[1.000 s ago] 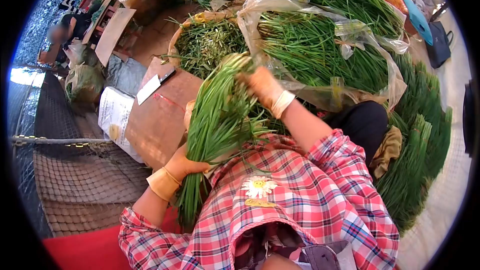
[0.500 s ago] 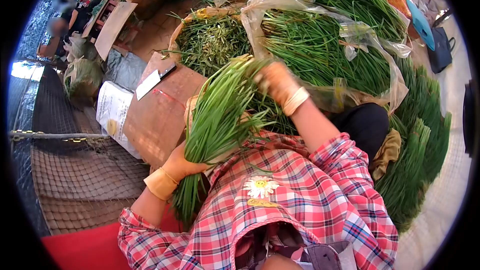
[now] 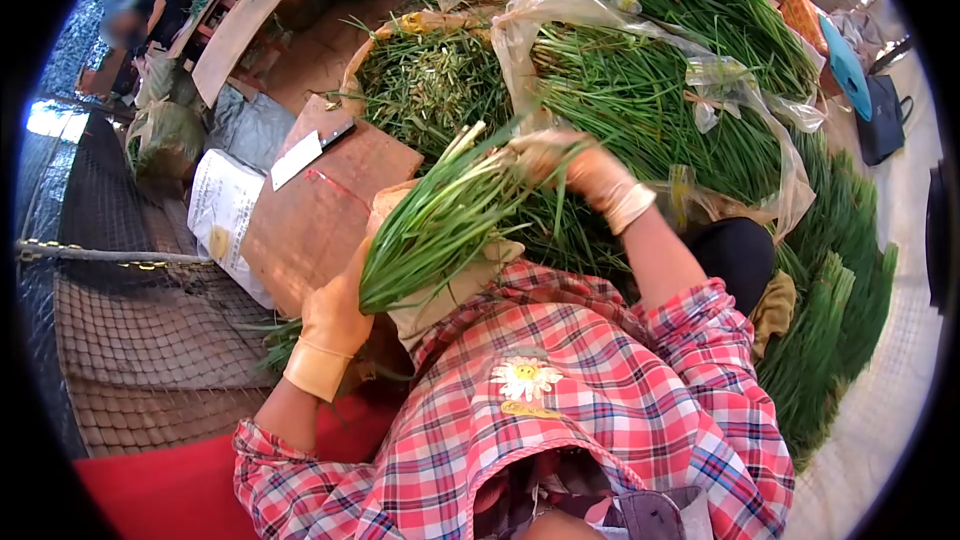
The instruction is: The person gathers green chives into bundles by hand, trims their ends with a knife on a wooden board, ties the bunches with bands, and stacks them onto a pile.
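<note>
A bunch of garlic chives (image 3: 440, 235) lies slantwise in front of my body, its pale stem ends pointing up and away. My left hand (image 3: 335, 315), in an orange glove, is closed around the lower leafy part. Past the upper right side of the bunch, my right hand (image 3: 575, 168), gloved too, has its fingers closed on a few loose chive leaves; motion blurs the fingertips. Beyond the hands stands an open sack (image 3: 352, 75) with short chive trimmings inside.
A cleaver (image 3: 298, 160) lies on a brown board (image 3: 300, 230) at the left. Long chives (image 3: 620, 90) fill a clear plastic sheet (image 3: 530, 0) at the back right, and more chives (image 3: 840, 340) are piled at the right. Another person (image 3: 150, 15) is at the far left.
The bunch has tilted further over to the right, and its leafy end no longer hangs below my left hand. My right hand has moved slightly right and away from the stem ends, with leaves in it.
</note>
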{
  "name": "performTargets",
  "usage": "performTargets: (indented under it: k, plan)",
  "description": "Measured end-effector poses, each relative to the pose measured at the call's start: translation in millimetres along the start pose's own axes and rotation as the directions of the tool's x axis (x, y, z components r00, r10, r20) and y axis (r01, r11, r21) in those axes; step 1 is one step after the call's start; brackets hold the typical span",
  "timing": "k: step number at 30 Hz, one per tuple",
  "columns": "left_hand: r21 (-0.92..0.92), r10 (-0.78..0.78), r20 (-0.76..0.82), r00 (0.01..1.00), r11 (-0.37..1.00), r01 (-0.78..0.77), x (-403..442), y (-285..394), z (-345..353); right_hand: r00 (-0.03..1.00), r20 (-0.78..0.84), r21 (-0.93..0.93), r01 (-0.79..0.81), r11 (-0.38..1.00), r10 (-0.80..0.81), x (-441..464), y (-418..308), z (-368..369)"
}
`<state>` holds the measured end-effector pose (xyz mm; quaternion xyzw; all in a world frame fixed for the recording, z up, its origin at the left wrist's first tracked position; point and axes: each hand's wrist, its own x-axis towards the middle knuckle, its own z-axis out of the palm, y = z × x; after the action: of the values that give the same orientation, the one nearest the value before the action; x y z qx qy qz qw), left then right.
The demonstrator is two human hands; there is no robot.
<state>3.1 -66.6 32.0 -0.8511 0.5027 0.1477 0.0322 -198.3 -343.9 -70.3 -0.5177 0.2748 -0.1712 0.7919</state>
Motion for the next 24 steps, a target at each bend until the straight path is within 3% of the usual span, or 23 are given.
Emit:
performTargets:
  k: [1,2,3,6,7,8,9,10,11,14,16,17,20,21,22,23,24]
  plan:
    - [-0.002,0.002,-0.001,1.0,1.0,-0.002,0.3,0.3,3.6,0.976,0.201,-0.237,0.128,0.963,-0.081,-3.5,2.8,25.4]
    - [0.081,0.067,-0.041,0.997,0.995,-0.063,1.4,0.7,7.7,0.997,0.071,-0.742,0.045,0.669,0.012,2.6,14.7,42.1]
    - [0.165,0.131,-0.069,0.989,0.979,-0.119,0.8,1.2,10.4,0.998,0.004,-0.751,0.049,0.659,-0.07,5.8,17.9,46.8]
    - [0.105,0.066,-0.022,0.998,0.992,-0.063,-2.7,6.3,12.9,0.969,-0.155,-0.695,0.033,0.718,-0.194,14.4,29.3,46.6]
    - [0.107,0.06,-0.015,0.998,0.993,-0.058,-6.6,4.7,13.4,0.942,-0.236,-0.765,-0.031,0.643,-0.236,26.6,36.7,38.3]
    - [0.092,0.084,-0.041,0.996,0.993,-0.08,-7.2,2.5,13.5,0.925,-0.37,-0.696,-0.213,0.686,-0.089,30.0,37.1,19.6]
    - [0.078,0.107,-0.069,0.992,0.992,-0.102,-7.0,0.4,13.5,0.921,-0.321,-0.799,-0.139,0.585,-0.219,33.1,32.2,-3.9]
    - [0.076,0.104,-0.071,0.992,0.992,-0.098,-7.2,-1.4,13.9,0.846,-0.533,-0.303,-0.207,0.93,0.014,30.1,22.5,-15.1]
    - [0.038,0.08,-0.049,0.996,0.996,-0.078,-9.1,-2.9,15.0,0.801,-0.587,-0.363,-0.131,0.922,-0.117,33.6,25.4,-34.0]
    - [-0.024,0.041,-0.022,0.999,0.999,-0.042,-13.4,-4.3,17.4,0.68,-0.718,-0.282,-0.09,0.955,-0.148,48.3,29.0,-66.7]
    - [-0.041,0.015,-0.029,0.999,0.999,-0.016,-15.3,-11.9,20.6,0.651,-0.756,-0.035,0.071,0.997,-0.073,51.5,23.5,-87.2]
    - [-0.145,-0.034,-0.033,0.999,0.989,0.029,-18.1,-23.9,28.9,0.623,-0.779,0.078,0.209,0.975,-0.071,51.4,16.0,-97.8]
    - [-0.376,-0.152,0.014,0.988,0.915,0.146,-28.4,-50.6,48.6,0.636,-0.753,0.288,0.546,0.787,-0.166,41.1,-34.3,-121.6]
    - [-0.5,-0.193,0.059,0.979,0.843,0.197,-31.9,-55.7,52.9,0.581,-0.792,0.206,0.546,0.812,-0.19,41.2,-57.2,-123.4]
    - [-0.5,-0.209,0.057,0.976,0.841,0.209,-32.5,-57.8,56.3,0.522,-0.824,0.12,0.543,0.831,-0.221,43.8,-73.6,-121.8]
    - [-0.494,-0.215,0.079,0.973,0.84,0.226,-31.0,-57.9,58.8,0.534,-0.816,0.127,0.54,0.832,-0.222,47.2,-76.6,-110.1]
    - [-0.487,-0.22,0.099,0.971,0.84,0.24,-30.0,-56.8,59.4,0.614,-0.619,-0.513,0.156,0.844,-0.49,49.8,-78.1,-92.8]
